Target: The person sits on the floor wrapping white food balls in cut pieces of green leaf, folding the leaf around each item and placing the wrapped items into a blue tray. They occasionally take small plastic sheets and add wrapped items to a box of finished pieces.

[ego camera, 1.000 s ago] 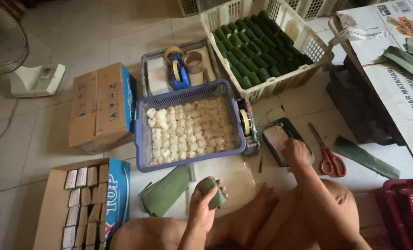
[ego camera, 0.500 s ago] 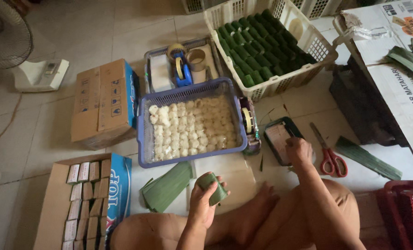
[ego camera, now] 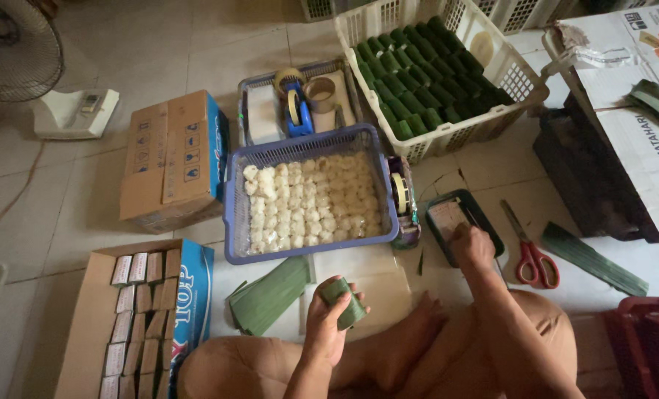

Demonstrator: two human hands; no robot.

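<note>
Head view, looking down at a tiled floor (ego camera: 159, 44) from a seated, cross-legged position.

Left hand (ego camera: 328, 318): raised over the lap, fingers curled shut around a small green leaf-wrapped roll (ego camera: 342, 301), thumb on the near side. Roll tilted, just in front of a flat stack of green leaves (ego camera: 270, 294) lying on the floor. Compared with half a second ago: same grip, same spot, hardly any shift.

Right hand (ego camera: 471, 244): stretched forward, resting on the near edge of a small dark tray (ego camera: 462, 218), fingers bent down onto it; whether pinching anything, cannot tell. Also nearly unchanged from the earlier picture.

Between and ahead of the hands: a blue basket (ego camera: 233, 222) filled with rows of pale rice lumps (ego camera: 311, 203). A tape dispenser (ego camera: 402, 199) clipped against its right wall. Behind it, a shallow grey tray (ego camera: 249, 89) with rolls of tape (ego camera: 300, 100). Further right, a white basket (ego camera: 521, 81) packed with finished green rolls (ego camera: 425, 74).

Right of the dark tray: red-handled scissors (ego camera: 532, 255), then a long folded leaf (ego camera: 595, 258). Far right edge: a red crate (ego camera: 651, 347).

Left side: a closed cardboard box (ego camera: 170, 159), an open box of small packets (ego camera: 141, 318), and a standing fan (ego camera: 19, 52) in the corner.

Overall difference from earlier: slight change of viewpoint, nothing on the floor moved.
</note>
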